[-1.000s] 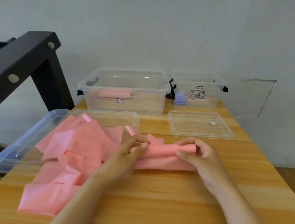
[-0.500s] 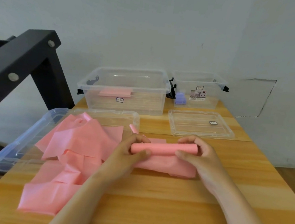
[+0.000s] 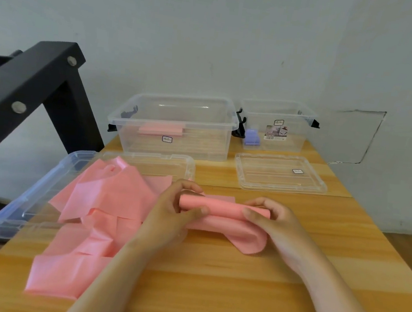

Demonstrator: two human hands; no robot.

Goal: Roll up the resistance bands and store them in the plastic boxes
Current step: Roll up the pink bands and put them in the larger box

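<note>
Moved: your roll (image 3: 225,206) has turned further, and a flap now droops beneath it.
Left hand (image 3: 167,215): fingers clamped round the roll's left end.
Right hand (image 3: 277,223): fingers clamped round its right end.
Band (image 3: 108,196): the loose length trails left over the table (image 3: 236,287).

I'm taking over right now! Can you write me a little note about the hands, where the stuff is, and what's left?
Left hand: grip on the left end of the pink roll.
Right hand: grip on its right end; a loose tail drapes onto the table.
Done: one pink band lies in the big box; a purple thing sits in the small box. Both boxes stand open.
Left: finish this roll, box it, then roll the loose pink heap at the left.
</note>
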